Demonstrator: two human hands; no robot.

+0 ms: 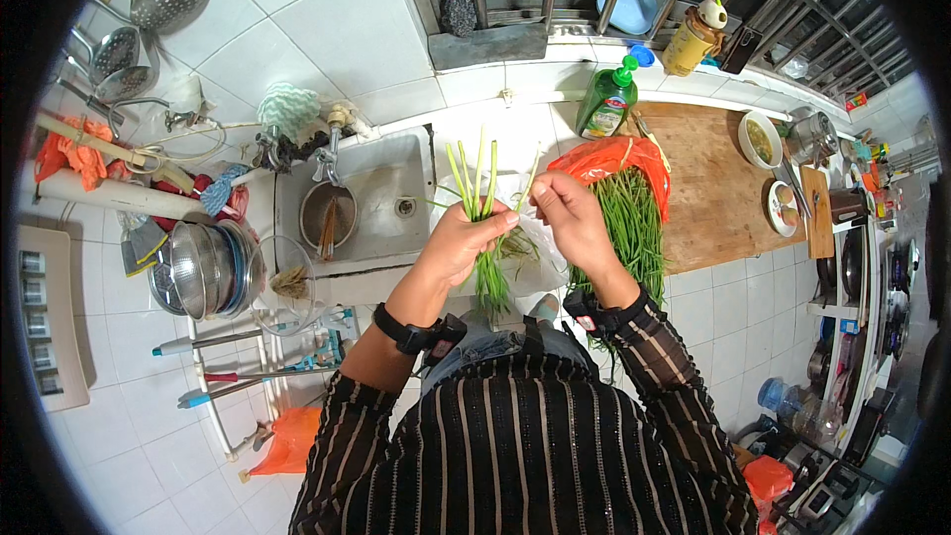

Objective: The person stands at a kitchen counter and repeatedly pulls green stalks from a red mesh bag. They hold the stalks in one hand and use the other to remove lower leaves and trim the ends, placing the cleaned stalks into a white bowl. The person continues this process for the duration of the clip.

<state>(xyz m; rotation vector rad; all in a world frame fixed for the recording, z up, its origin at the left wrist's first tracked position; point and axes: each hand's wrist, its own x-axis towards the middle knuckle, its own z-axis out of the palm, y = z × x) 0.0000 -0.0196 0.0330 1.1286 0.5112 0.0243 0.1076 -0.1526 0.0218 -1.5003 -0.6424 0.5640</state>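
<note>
My left hand (464, 238) is closed around a small bunch of green leafy stalks (490, 286), with the pale stem ends pointing up towards the wall and the thin leaves hanging below. Thumb and fingertips of my right hand (568, 219) pinch a single stalk (528, 180) beside that bunch. Under and between the hands lies a whitish plastic bag (550, 267) with loose green scraps on it. To the right, a large heap of the same long greens (631, 230) sticks out of a red plastic bag (602, 156) and partly lies behind my right forearm.
A sink (379, 238) on the left holds a metal pot (328, 197) with chopsticks. Behind the red bag stands a green detergent bottle (609, 100). A wooden board (713, 186) extends right, with a bowl of food (759, 140) and a small plate (780, 223) near its far end. Strainers (200, 267) hang left.
</note>
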